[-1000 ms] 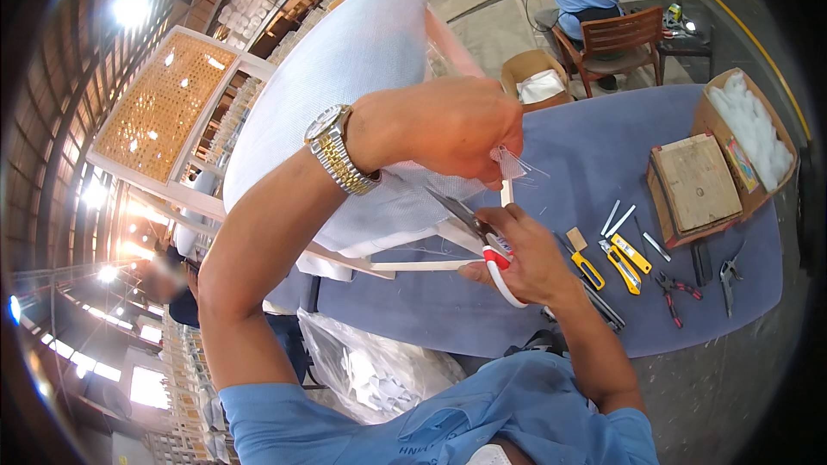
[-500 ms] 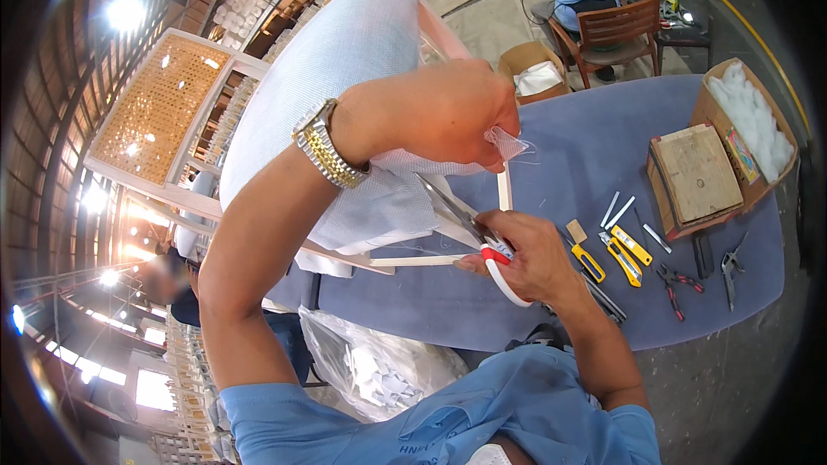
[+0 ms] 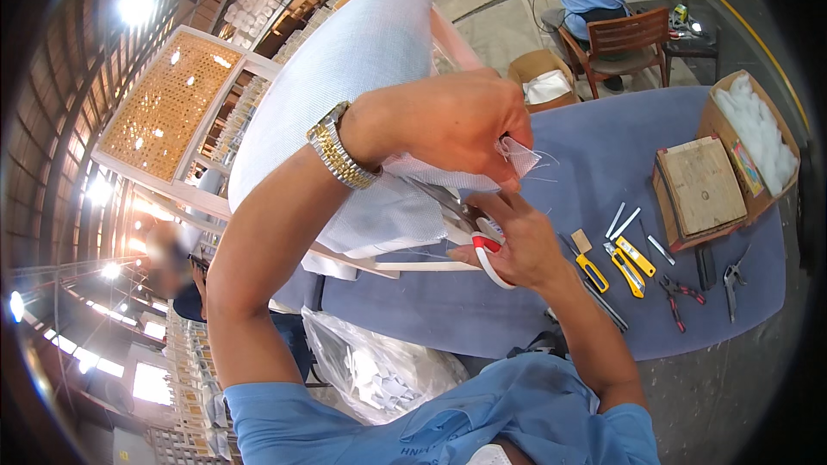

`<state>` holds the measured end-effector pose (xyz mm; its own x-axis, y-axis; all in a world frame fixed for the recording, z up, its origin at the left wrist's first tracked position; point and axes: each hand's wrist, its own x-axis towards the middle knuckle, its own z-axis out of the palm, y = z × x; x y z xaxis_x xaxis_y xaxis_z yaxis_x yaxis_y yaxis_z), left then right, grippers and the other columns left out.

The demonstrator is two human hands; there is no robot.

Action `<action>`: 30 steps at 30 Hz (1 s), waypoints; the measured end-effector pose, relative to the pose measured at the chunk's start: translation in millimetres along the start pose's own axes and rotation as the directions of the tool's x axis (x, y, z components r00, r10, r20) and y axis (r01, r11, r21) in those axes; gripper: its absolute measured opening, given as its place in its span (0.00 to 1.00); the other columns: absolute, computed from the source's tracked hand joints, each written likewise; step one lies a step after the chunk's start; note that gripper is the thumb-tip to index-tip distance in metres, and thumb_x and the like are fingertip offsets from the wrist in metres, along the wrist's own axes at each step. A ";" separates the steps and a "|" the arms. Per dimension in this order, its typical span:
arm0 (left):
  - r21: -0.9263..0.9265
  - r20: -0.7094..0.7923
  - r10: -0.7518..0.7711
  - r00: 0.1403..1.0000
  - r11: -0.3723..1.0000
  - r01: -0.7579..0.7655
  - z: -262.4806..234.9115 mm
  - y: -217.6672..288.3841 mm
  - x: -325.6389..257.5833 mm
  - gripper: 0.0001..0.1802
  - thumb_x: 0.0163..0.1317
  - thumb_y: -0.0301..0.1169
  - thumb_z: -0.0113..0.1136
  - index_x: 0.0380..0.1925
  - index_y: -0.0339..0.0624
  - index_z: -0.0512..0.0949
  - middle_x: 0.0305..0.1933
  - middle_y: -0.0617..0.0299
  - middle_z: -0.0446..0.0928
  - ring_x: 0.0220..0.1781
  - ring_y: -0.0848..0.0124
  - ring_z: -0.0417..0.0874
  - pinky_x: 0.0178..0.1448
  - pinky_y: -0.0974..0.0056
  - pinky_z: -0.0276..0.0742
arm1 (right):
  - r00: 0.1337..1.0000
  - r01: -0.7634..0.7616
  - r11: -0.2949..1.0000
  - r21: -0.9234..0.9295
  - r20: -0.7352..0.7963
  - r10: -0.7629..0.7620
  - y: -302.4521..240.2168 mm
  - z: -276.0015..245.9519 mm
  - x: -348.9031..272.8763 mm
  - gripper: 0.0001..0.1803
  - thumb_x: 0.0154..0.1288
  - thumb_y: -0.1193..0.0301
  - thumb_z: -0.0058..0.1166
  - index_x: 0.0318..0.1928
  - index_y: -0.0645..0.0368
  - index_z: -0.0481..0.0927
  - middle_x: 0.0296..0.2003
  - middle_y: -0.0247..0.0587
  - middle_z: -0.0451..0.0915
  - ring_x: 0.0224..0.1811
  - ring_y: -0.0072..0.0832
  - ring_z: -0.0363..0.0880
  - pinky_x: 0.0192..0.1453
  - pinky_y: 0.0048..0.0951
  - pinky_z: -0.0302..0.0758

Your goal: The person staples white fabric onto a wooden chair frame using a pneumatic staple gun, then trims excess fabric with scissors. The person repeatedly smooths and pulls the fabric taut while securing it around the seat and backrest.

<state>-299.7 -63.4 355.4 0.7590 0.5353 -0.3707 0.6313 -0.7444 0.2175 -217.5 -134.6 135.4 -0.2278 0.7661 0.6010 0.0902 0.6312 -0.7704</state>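
My left hand (image 3: 452,125), with a metal watch (image 3: 340,158) on its wrist, pinches a corner of the white mesh fabric (image 3: 357,60) that covers a chair seat lying on the blue table (image 3: 594,146). Loose threads hang from the pinched corner. My right hand (image 3: 512,241) holds scissors with red and white handles (image 3: 488,258). Their blades point up and left under the fabric edge, partly hidden by my left hand. The white chair frame (image 3: 392,265) runs under both hands.
Yellow utility knives (image 3: 616,263), pliers (image 3: 676,297) and small metal pieces lie on the table's right. A wooden block (image 3: 702,185) and a cardboard box of white stuffing (image 3: 758,133) stand beyond. A person in blue sits at the back. A plastic bag (image 3: 379,370) hangs below.
My left hand has pulled the fabric corner slightly up and right. The right hand with the scissors has stayed nearly in place under it.
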 end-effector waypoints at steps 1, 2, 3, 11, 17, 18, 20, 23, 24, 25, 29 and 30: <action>0.015 -0.005 0.016 1.000 1.000 -0.016 0.3 0.1 0.3 0.14 0.50 0.31 0.74 0.23 0.31 0.80 0.23 0.53 0.76 0.27 0.58 0.78 0.34 0.57 0.68 | 0.999 0.031 0.999 -0.009 -0.026 -0.031 0.0 1.4 3.2 0.36 0.50 0.46 0.75 0.53 0.53 0.81 0.42 0.45 0.82 0.39 0.46 0.85 0.43 0.44 0.82; 0.030 -0.010 0.032 0.999 0.999 -0.031 0.5 0.1 0.8 0.14 0.50 0.31 0.74 0.23 0.31 0.80 0.23 0.52 0.76 0.27 0.58 0.78 0.34 0.57 0.68 | 0.997 0.064 0.998 -0.015 -0.047 -0.065 1.2 2.7 7.0 0.35 0.49 0.46 0.76 0.52 0.53 0.82 0.43 0.44 0.82 0.39 0.45 0.85 0.43 0.43 0.82; 0.027 -0.005 0.033 0.999 0.999 -0.033 0.6 -0.5 1.4 0.13 0.50 0.31 0.74 0.24 0.31 0.81 0.24 0.52 0.76 0.27 0.58 0.78 0.34 0.58 0.68 | 0.993 0.097 0.995 -0.022 -0.069 -0.098 3.1 4.3 11.0 0.34 0.49 0.47 0.76 0.52 0.53 0.82 0.43 0.44 0.82 0.39 0.45 0.85 0.42 0.43 0.82; -0.072 0.002 0.021 1.000 0.997 -0.021 1.3 -4.3 5.4 0.11 0.52 0.30 0.74 0.30 0.33 0.85 0.29 0.53 0.83 0.30 0.64 0.83 0.37 0.61 0.75 | 0.976 0.202 0.979 -0.039 -0.074 -0.204 22.6 3.9 10.3 0.31 0.46 0.51 0.79 0.47 0.53 0.84 0.40 0.41 0.84 0.36 0.41 0.86 0.38 0.39 0.83; -0.016 -0.022 0.053 0.998 0.998 -0.054 -0.7 -4.3 3.7 0.11 0.53 0.30 0.74 0.32 0.34 0.85 0.27 0.55 0.83 0.28 0.65 0.82 0.36 0.61 0.75 | 0.979 0.181 0.983 -0.030 -0.090 -0.183 17.2 -0.1 12.8 0.30 0.47 0.49 0.78 0.44 0.54 0.85 0.35 0.43 0.84 0.32 0.42 0.86 0.36 0.40 0.82; -0.034 -0.029 0.039 0.999 0.999 -0.040 -0.7 -3.4 2.8 0.11 0.53 0.30 0.74 0.31 0.34 0.85 0.27 0.54 0.83 0.28 0.65 0.82 0.36 0.61 0.75 | 0.977 0.189 0.981 -0.036 -0.092 -0.191 14.1 0.2 15.4 0.30 0.47 0.48 0.78 0.44 0.55 0.86 0.33 0.43 0.83 0.32 0.43 0.85 0.36 0.40 0.82; -0.069 -0.045 0.019 0.999 0.997 -0.022 0.0 -2.3 2.8 0.11 0.53 0.30 0.73 0.31 0.33 0.84 0.26 0.53 0.83 0.27 0.64 0.82 0.35 0.61 0.75 | 0.975 0.198 0.979 -0.057 -0.095 -0.202 14.7 0.8 18.9 0.29 0.47 0.48 0.78 0.42 0.56 0.86 0.32 0.44 0.83 0.30 0.44 0.85 0.35 0.41 0.81; -0.015 -0.031 0.005 1.000 1.000 -0.005 -2.8 -0.6 4.3 0.11 0.53 0.30 0.73 0.31 0.33 0.84 0.27 0.51 0.82 0.27 0.63 0.82 0.35 0.61 0.75 | 0.976 0.202 0.976 -0.079 -0.071 -0.208 20.1 4.7 21.3 0.28 0.47 0.48 0.77 0.40 0.56 0.87 0.31 0.45 0.83 0.28 0.44 0.83 0.33 0.41 0.80; -0.014 -0.037 0.008 0.999 1.000 -0.008 -2.7 -0.9 3.8 0.11 0.53 0.31 0.73 0.31 0.33 0.84 0.27 0.51 0.82 0.28 0.63 0.82 0.35 0.61 0.75 | 0.977 0.201 0.976 -0.084 -0.048 -0.206 21.0 3.9 21.3 0.27 0.47 0.48 0.78 0.40 0.56 0.87 0.30 0.45 0.83 0.28 0.44 0.83 0.33 0.42 0.80; -0.015 -0.042 0.010 0.999 1.000 -0.010 -1.7 -1.3 3.2 0.12 0.53 0.31 0.73 0.31 0.33 0.84 0.27 0.51 0.83 0.28 0.63 0.82 0.35 0.61 0.75 | 0.979 0.200 0.976 -0.088 -0.024 -0.203 21.6 3.8 20.9 0.27 0.47 0.49 0.78 0.39 0.55 0.88 0.29 0.45 0.82 0.28 0.44 0.83 0.33 0.42 0.79; -0.006 -0.045 0.000 0.999 1.000 0.000 -0.9 -1.5 4.3 0.12 0.53 0.31 0.73 0.32 0.33 0.84 0.28 0.50 0.83 0.28 0.62 0.83 0.36 0.61 0.76 | 0.967 0.237 0.968 -0.078 -0.078 -0.243 20.8 3.5 24.3 0.24 0.48 0.52 0.77 0.39 0.55 0.88 0.26 0.45 0.82 0.28 0.44 0.83 0.32 0.41 0.79; -0.007 -0.074 0.019 0.997 1.000 -0.019 -0.1 -3.1 4.9 0.12 0.54 0.32 0.73 0.33 0.34 0.85 0.29 0.51 0.83 0.29 0.62 0.83 0.36 0.61 0.76 | 0.966 0.238 0.967 -0.088 -0.082 -0.245 19.5 1.7 24.5 0.23 0.48 0.53 0.77 0.39 0.55 0.88 0.26 0.44 0.82 0.28 0.44 0.83 0.32 0.41 0.79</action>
<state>-297.9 -58.5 353.0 0.7804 0.5492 -0.2990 0.6176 -0.7517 0.2313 -222.9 -103.7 134.7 -0.1631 0.5956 0.7866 0.1188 0.8033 -0.5836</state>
